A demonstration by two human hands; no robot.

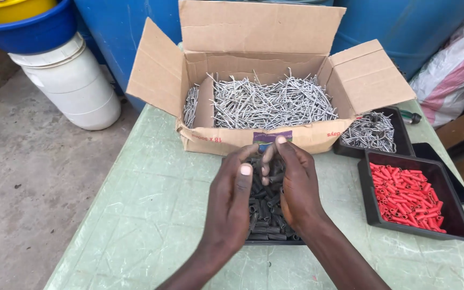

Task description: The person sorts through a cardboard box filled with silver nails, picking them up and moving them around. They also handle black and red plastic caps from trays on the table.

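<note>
My left hand (pixel 232 201) and my right hand (pixel 295 185) are held close together above a black tray of dark grey plastic plugs (pixel 264 212) on the pale green table (pixel 151 204). The fingertips of both hands meet over the tray. Whether they pinch a small piece between them is too hidden to tell. Just beyond the hands stands an open cardboard box (pixel 159 72) filled with grey metal nails (pixel 267 102).
At the right sit a black tray of red plastic plugs (pixel 409 196) and behind it a black tray of nails (pixel 371 131). A white bucket (pixel 73 86) stands on the concrete floor at the left, blue barrels (pixel 124 27) behind, a striped sack (pixel 455 70) at right.
</note>
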